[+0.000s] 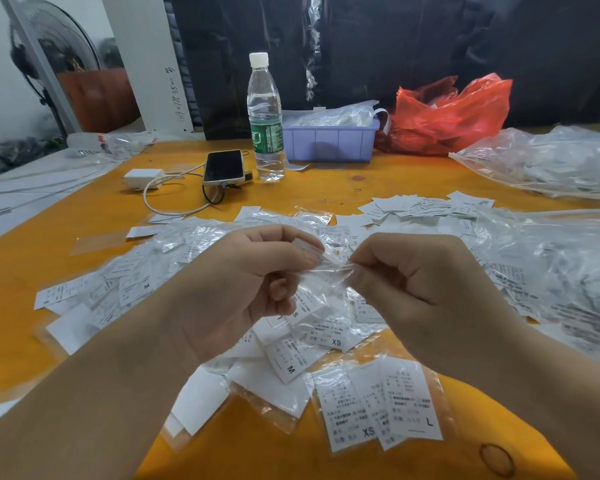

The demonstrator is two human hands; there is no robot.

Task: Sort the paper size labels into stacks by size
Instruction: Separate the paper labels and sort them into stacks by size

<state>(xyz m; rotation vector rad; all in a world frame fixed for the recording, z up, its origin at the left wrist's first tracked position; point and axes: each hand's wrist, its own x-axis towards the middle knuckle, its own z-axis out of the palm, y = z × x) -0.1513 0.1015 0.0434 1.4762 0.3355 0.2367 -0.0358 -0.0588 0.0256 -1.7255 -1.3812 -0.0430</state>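
Bare tabletop (378, 178) beyond label heap (125, 285)

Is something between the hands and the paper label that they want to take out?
Yes. The white paper size label is inside a small clear plastic sleeve. The left hand pinches the label end; the right hand pinches the sleeve's other end. Only this plastic separates them.

Head-worn view, looking forward and down, close above left hand (243, 282) and right hand (413, 275).
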